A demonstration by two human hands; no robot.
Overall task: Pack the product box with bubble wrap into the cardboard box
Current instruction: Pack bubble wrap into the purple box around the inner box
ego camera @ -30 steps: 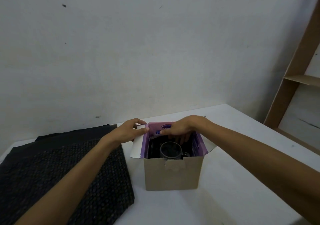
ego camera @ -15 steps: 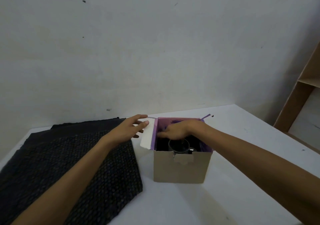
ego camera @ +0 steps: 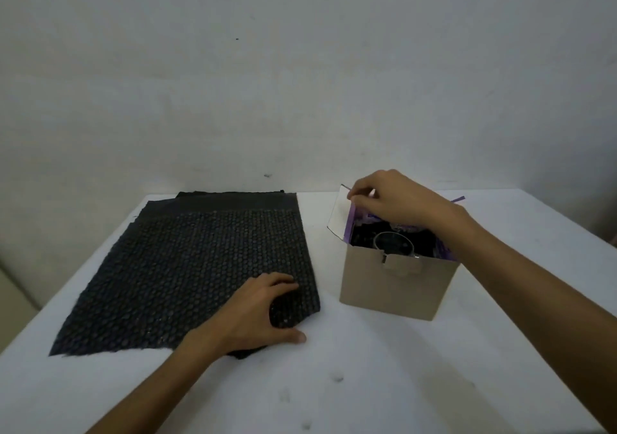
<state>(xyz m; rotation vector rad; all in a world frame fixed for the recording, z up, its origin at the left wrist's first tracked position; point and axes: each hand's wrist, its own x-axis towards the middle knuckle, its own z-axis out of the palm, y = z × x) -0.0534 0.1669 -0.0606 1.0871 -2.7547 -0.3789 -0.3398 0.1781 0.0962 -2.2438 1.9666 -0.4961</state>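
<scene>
A small tan cardboard box [ego camera: 394, 286] stands open on the white table, right of centre. A purple product box [ego camera: 350, 226] sits inside it, its white-backed flap [ego camera: 339, 213] raised at the left. Dark wrap and a round glass rim [ego camera: 394, 243] show in the opening. My right hand [ego camera: 394, 200] pinches the top of that flap. A sheet of black bubble wrap [ego camera: 187, 266] lies flat to the left. My left hand [ego camera: 260, 313] grips its near right corner, which is bunched up under the fingers.
The white table [ego camera: 367, 383] runs to a plain wall at the back. Its left edge is near the bubble wrap and its right edge lies beyond the box. A few dark specks mark the near tabletop.
My left hand left the box flap and came down onto the bubble wrap's near corner. My right hand moved out of the box opening onto the flap. The view shifted left.
</scene>
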